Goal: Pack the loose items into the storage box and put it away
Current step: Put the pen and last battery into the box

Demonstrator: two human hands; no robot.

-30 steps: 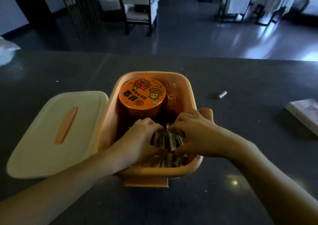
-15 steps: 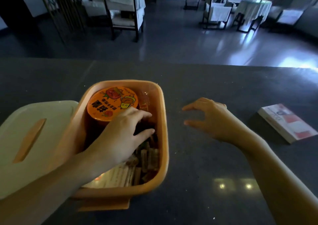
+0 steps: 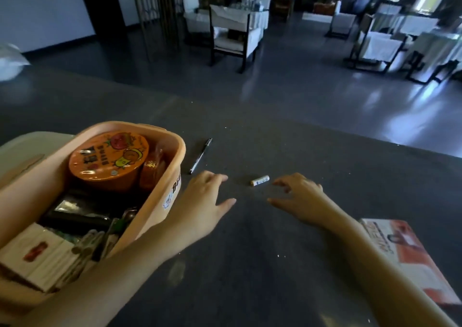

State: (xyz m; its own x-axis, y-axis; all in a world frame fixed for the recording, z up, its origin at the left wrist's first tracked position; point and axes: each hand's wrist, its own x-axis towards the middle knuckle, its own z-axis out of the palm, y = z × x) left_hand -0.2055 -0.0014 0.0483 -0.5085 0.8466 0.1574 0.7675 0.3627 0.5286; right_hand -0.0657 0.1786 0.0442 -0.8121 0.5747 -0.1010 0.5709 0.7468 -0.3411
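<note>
Partly | lid (image 3: 23, 144) hidden behind box (image 3: 152, 214) | left hand (image 3: 200, 206), right hand (image 3: 302, 199) spread, empty | blurred cylinder (image 3: 260, 180) between

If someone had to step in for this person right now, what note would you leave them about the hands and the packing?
Left hand: open, empty, beside the storage box.
Right hand: open, empty, just right of the small white cylinder.
Done: orange round tub and packets are in the box.
Left: the cylinder, the pen and the red-and-white booklet lie loose on the counter; the lid is off, left of the box. Pack them, close the box, put it away.
</note>
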